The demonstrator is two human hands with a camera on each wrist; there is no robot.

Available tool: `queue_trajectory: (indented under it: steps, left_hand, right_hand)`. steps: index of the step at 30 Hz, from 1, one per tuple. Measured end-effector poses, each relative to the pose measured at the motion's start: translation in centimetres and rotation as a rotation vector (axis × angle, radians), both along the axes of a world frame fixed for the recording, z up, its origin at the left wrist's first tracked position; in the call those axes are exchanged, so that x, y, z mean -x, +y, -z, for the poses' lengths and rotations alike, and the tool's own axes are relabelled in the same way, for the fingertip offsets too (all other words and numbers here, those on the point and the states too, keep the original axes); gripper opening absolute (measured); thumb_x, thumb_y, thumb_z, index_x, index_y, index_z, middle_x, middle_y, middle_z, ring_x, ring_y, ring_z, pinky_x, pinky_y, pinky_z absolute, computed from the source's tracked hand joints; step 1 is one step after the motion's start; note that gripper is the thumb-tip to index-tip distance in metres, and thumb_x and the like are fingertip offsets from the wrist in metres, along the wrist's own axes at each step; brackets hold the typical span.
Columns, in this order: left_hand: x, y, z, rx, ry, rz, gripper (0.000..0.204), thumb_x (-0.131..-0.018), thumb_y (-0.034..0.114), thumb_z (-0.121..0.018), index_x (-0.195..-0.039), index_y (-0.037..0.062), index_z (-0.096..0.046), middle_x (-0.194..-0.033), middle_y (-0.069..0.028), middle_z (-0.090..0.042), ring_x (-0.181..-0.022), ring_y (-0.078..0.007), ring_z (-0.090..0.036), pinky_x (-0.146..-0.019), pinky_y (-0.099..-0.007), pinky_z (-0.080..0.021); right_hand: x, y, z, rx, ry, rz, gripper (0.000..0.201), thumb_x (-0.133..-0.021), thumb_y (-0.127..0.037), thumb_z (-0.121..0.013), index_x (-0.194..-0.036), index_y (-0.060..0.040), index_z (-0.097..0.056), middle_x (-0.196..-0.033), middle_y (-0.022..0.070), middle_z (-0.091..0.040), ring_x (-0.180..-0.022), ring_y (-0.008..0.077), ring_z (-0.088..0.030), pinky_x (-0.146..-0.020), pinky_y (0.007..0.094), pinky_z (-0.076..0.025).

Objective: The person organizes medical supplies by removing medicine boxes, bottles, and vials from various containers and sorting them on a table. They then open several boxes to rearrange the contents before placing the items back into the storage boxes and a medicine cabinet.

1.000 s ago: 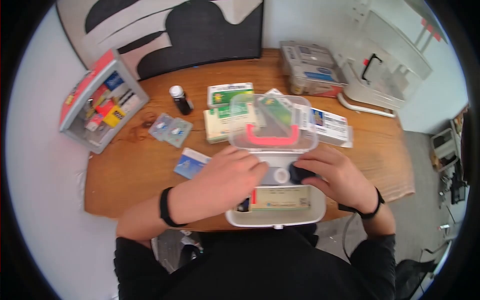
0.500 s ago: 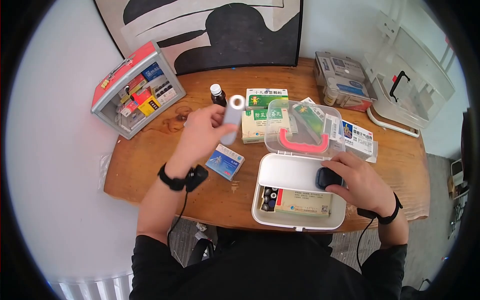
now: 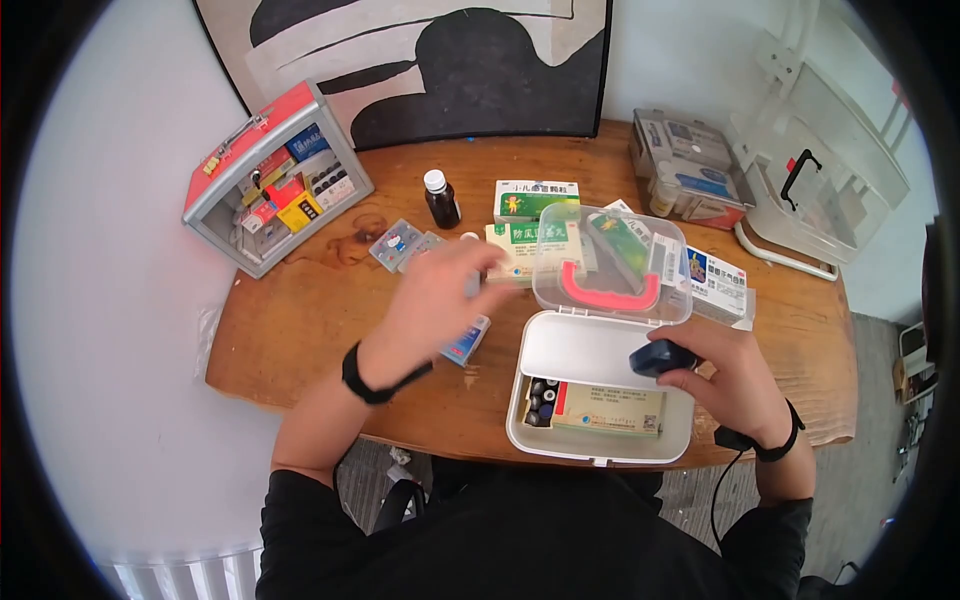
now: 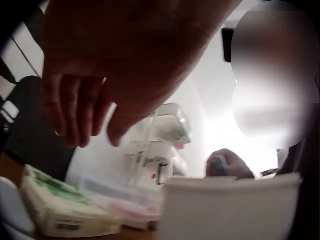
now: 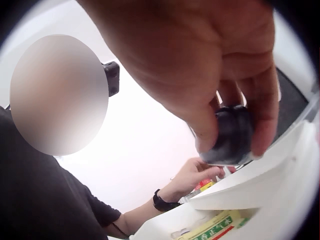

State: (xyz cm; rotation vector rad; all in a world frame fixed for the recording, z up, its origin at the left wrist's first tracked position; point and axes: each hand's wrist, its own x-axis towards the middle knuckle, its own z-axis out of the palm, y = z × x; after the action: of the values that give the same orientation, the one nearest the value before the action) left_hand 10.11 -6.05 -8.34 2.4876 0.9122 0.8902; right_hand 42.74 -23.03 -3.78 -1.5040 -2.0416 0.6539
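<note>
My right hand [image 3: 738,372] pinches a small, rounded dark blue object [image 3: 660,357] between thumb and fingers, above the white tray [image 3: 580,348] of a medicine box [image 3: 520,440]. In the right wrist view the dark object shows smooth and glossy. My left hand [image 3: 430,305], blurred, hovers left of the box with nothing in its grasp. Its fingers hang loosely in the left wrist view. Behind that hand, a grey-white cylinder [image 3: 470,285] is mostly hidden. A blue-and-white carton [image 3: 466,342] lies partly under the hand in the head view.
The box's clear lid [image 3: 550,285], with its pink handle, leans back over green-and-white cartons [image 3: 537,198]. Inside stand small bottles and a cream carton [image 3: 610,410]. A brown bottle [image 3: 442,205], blister packs [image 3: 395,245], a red-topped case [image 3: 270,115] and clear bins [image 3: 690,165] surround them.
My left hand took the grey-white cylinder out of the box to the left, then let go of it near the cartons. My right hand has raised the dark blue object off the tray.
</note>
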Motion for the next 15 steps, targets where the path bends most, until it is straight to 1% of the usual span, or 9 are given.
queue_trajectory:
  steps: [1,2,4,7,10,11,12,14,15]
  left_hand:
    - [-0.6,-2.5,-1.6,-0.034,-0.057,0.192,0.035,-0.089,0.021,-0.087,-0.116,0.0016,-0.075,-0.104,-0.0136,-0.076,-0.093,-0.0293,-0.076,-0.079,-0.0371,-0.06]
    - [-1.0,-5.0,-2.9,0.047,0.04,0.282,0.048,-0.087,0.029,-0.091,-0.123,0.0037,-0.072,-0.113,-0.0125,-0.075,-0.095,-0.0294,-0.075,-0.08,-0.0358,-0.06]
    - [-2.2,-8.6,-3.7,0.084,-0.058,0.457,0.064,-0.085,0.034,-0.092,-0.137,0.0055,-0.068,-0.118,-0.0129,-0.073,-0.097,-0.0286,-0.075,-0.081,-0.0397,-0.062]
    - [-2.3,-10.0,-3.5,0.084,-0.023,0.472,0.061,-0.088,0.03,-0.091,-0.138,0.0051,-0.067,-0.117,-0.0134,-0.074,-0.097,-0.0291,-0.075,-0.081,-0.0383,-0.061]
    - [-0.5,-9.2,-3.3,0.136,-0.054,0.484,0.055,-0.094,0.021,-0.086,-0.141,0.0026,-0.065,-0.117,-0.0117,-0.075,-0.098,-0.0247,-0.077,-0.082,-0.0357,-0.062]
    - [0.7,-8.7,-3.2,0.142,-0.065,0.356,0.05,-0.097,0.017,-0.083,-0.14,0.002,-0.064,-0.117,-0.0105,-0.076,-0.099,-0.0219,-0.077,-0.082,-0.0343,-0.063]
    - [2.1,-8.0,-3.0,0.146,-0.078,0.226,0.045,-0.099,0.012,-0.08,-0.14,0.0013,-0.064,-0.117,-0.0093,-0.077,-0.1,-0.019,-0.077,-0.081,-0.0328,-0.063]
    - [5.5,-5.0,-0.2,0.646,-0.435,-0.079,0.036,-0.102,0.01,-0.077,-0.134,0.0015,-0.065,-0.118,-0.0086,-0.078,-0.104,-0.0163,-0.076,-0.083,-0.0315,-0.064]
    - [7.8,-2.8,1.6,0.642,-0.479,-0.143,0.032,-0.103,0.011,-0.076,-0.131,0.0008,-0.066,-0.116,-0.0108,-0.077,-0.101,-0.0176,-0.076,-0.084,-0.0322,-0.064]
  right_hand:
    - [0.8,-0.2,-0.4,-0.039,0.022,-0.028,0.046,-0.085,-0.01,-0.09,-0.126,-0.0021,-0.074,-0.113,0.0196,-0.077,-0.096,0.0364,-0.076,-0.086,0.0403,-0.06]
    - [1.5,-0.3,-0.6,-0.077,0.044,-0.058,0.046,-0.085,-0.012,-0.091,-0.126,-0.0015,-0.074,-0.114,0.02,-0.077,-0.096,0.0369,-0.076,-0.086,0.0402,-0.061]
    - [3.0,-0.3,-0.8,-0.084,0.036,-0.122,0.049,-0.087,-0.015,-0.091,-0.128,0.0001,-0.069,-0.112,0.0182,-0.077,-0.098,0.0356,-0.078,-0.086,0.0398,-0.062]
    - [4.8,-0.4,-0.4,-0.034,0.15,-0.225,0.056,-0.088,-0.02,-0.092,-0.129,-0.0026,-0.058,-0.112,0.0153,-0.074,-0.101,0.0325,-0.079,-0.084,0.0388,-0.065]
    - [5.6,0.1,-0.8,0.013,0.271,-0.239,0.052,-0.086,-0.018,-0.093,-0.124,-0.0023,-0.063,-0.116,0.0159,-0.074,-0.101,0.0349,-0.078,-0.085,0.0406,-0.064]
    - [5.1,0.4,-0.7,0.014,0.274,-0.237,0.052,-0.086,-0.018,-0.093,-0.124,-0.0023,-0.063,-0.116,0.0159,-0.074,-0.101,0.0349,-0.078,-0.085,0.0406,-0.064]
    - [4.2,0.7,-0.5,-0.11,0.134,-0.227,0.05,-0.084,-0.017,-0.094,-0.121,-0.0023,-0.065,-0.115,0.0157,-0.073,-0.101,0.0355,-0.077,-0.084,0.0416,-0.063]
    - [2.5,0.8,0.1,-0.234,-0.005,-0.216,0.048,-0.082,-0.017,-0.094,-0.118,-0.0022,-0.067,-0.113,0.0155,-0.073,-0.1,0.036,-0.075,-0.082,0.0427,-0.062]
    - [1.7,0.8,0.6,-0.246,-0.128,-0.201,0.047,-0.08,-0.016,-0.095,-0.116,-0.0024,-0.068,-0.111,0.0152,-0.072,-0.099,0.0358,-0.073,-0.081,0.0434,-0.061]
